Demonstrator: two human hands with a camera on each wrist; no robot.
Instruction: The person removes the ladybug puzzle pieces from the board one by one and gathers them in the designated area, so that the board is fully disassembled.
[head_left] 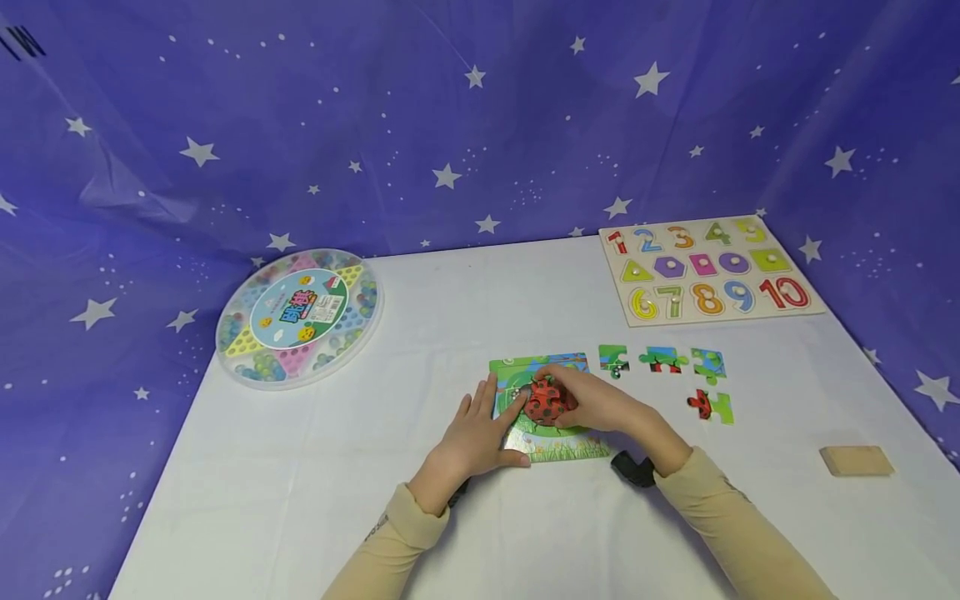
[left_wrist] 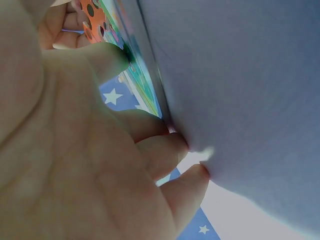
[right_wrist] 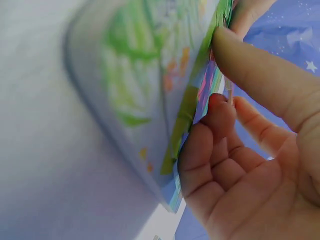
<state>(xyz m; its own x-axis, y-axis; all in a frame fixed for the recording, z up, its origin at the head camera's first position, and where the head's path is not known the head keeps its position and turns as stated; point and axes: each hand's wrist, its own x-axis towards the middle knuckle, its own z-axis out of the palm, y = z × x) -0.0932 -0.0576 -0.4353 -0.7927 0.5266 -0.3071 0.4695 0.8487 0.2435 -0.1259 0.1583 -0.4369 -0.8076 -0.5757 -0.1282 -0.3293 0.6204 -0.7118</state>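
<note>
A ladybug puzzle board (head_left: 558,450) lies on the white table, its green, grassy lower part showing in the right wrist view (right_wrist: 135,65). Spread at the board's left edge, my left hand (head_left: 476,433) touches the picture with its index finger; the other fingertips rest beside the board in the left wrist view (left_wrist: 100,140). My right hand (head_left: 600,400) has thumb and fingers curled round a red ladybug piece (head_left: 551,392) over the board's middle. The fingers partly hide that piece; the right wrist view shows the curled fingers (right_wrist: 205,160) against the board.
Several loose puzzle pieces (head_left: 664,360) lie right of the board. Behind them is a number and shape board (head_left: 622,271). A round marble game box (head_left: 356,342) stands back left, a wooden block (head_left: 857,461) at the right. A purple starred cloth (head_left: 412,125) hangs behind.
</note>
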